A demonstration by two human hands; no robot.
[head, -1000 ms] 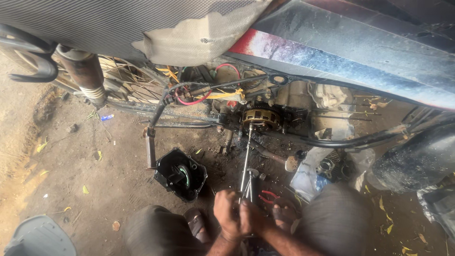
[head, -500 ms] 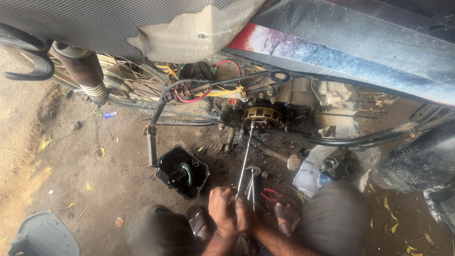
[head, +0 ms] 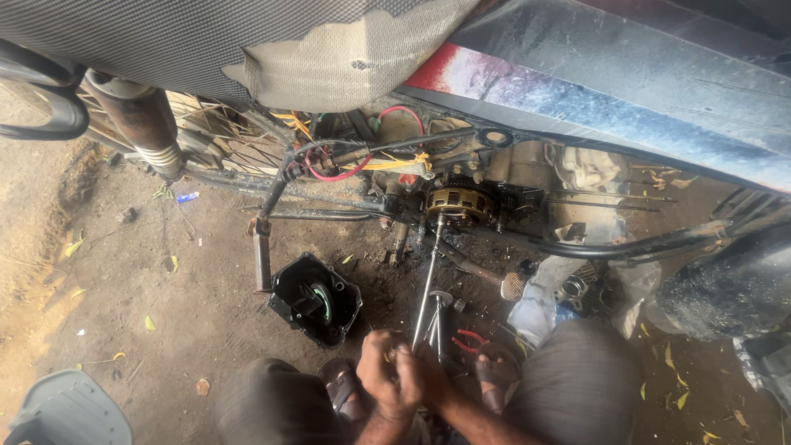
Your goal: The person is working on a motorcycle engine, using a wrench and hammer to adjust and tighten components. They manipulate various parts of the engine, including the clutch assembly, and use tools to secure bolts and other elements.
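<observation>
Left hand (head: 383, 371) and right hand (head: 424, 372) are clasped together on the near end of a long steel shaft tool (head: 427, 284), whose far end meets the brass-coloured round clutch assembly (head: 459, 204). A black engine cover (head: 315, 298) lies on the dirt ground (head: 124, 288) beside it.

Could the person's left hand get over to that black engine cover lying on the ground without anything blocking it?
Probably yes. The left hand is clasped with the right hand by a long metal rod, and only bare dirt lies between it and the black cover.
</observation>
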